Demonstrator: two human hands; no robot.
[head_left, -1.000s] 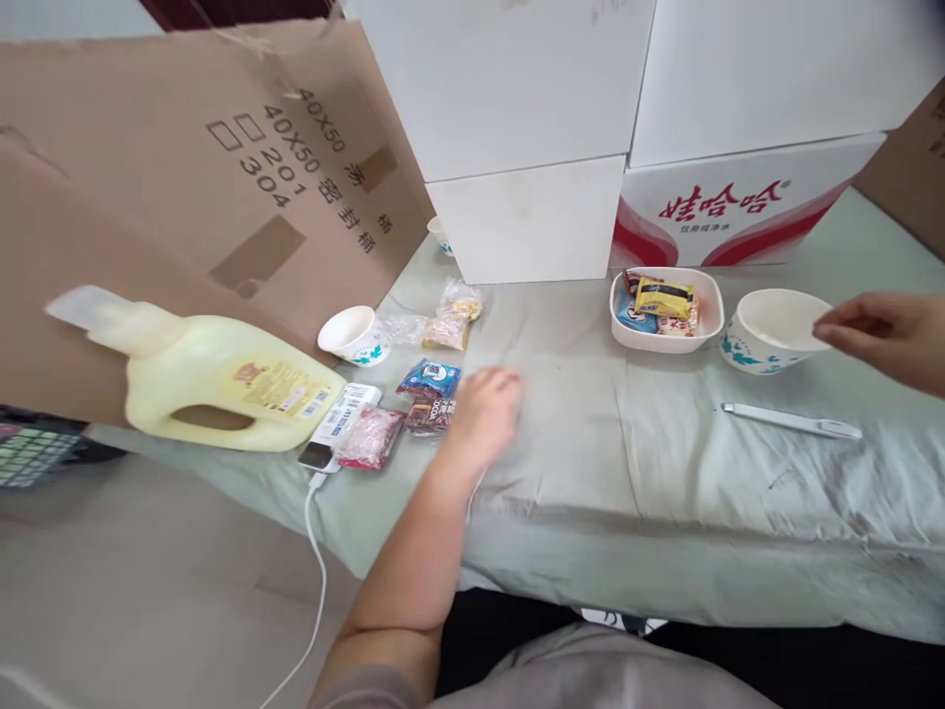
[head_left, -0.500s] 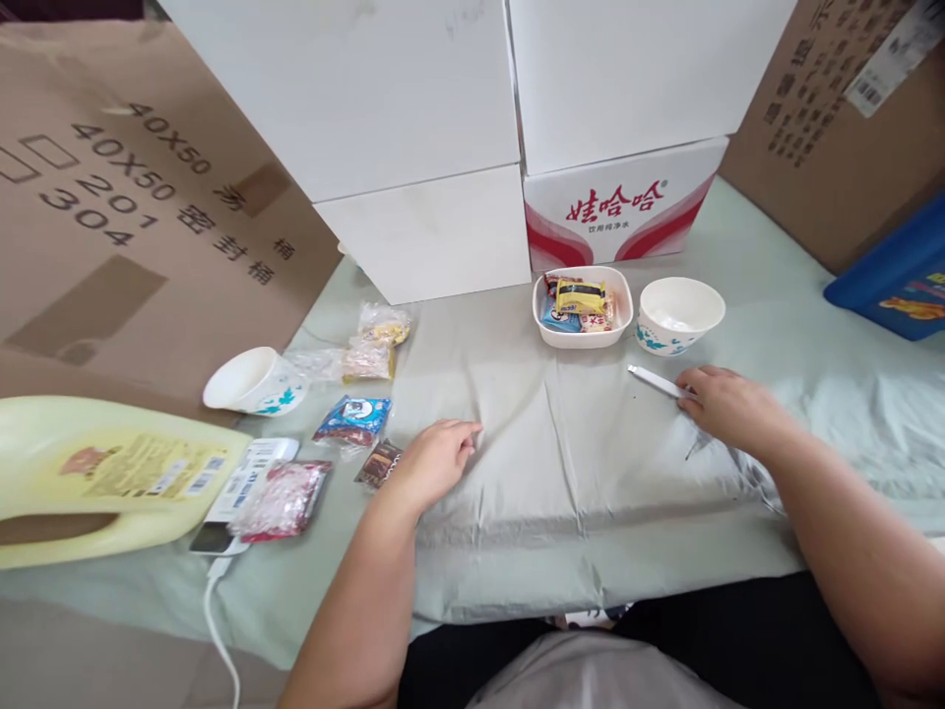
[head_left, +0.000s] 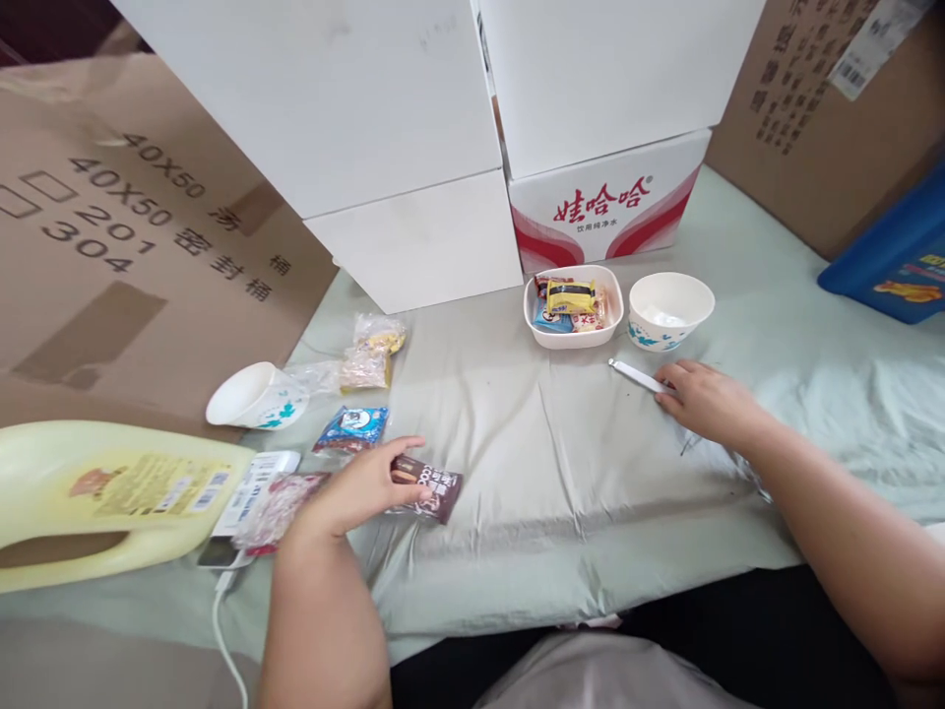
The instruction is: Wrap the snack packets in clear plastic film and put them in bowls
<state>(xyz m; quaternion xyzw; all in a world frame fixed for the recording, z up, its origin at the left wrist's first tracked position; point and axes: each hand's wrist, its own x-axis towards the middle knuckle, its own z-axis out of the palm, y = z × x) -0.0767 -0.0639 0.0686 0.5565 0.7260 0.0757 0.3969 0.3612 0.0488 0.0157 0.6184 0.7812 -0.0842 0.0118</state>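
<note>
Left hand (head_left: 354, 489), fingers pinched on one brown snack packet (head_left: 432, 487) at the near edge of the cloth-covered bench (head_left: 561, 463); right hand (head_left: 705, 399) flat, fingers loosely curled on the end of one white pen (head_left: 633, 375). Two paper bowls: one (head_left: 670, 309) upright, contents unclear, just beside a white dish (head_left: 572, 307) holding several wrapped snacks; one (head_left: 255, 396) tipped on its side. Loose on the cloth: one blue packet (head_left: 352, 428), one red-speckled packet (head_left: 277, 502), two clear bags (head_left: 373, 353), one yellow jug (head_left: 110, 502).
</note>
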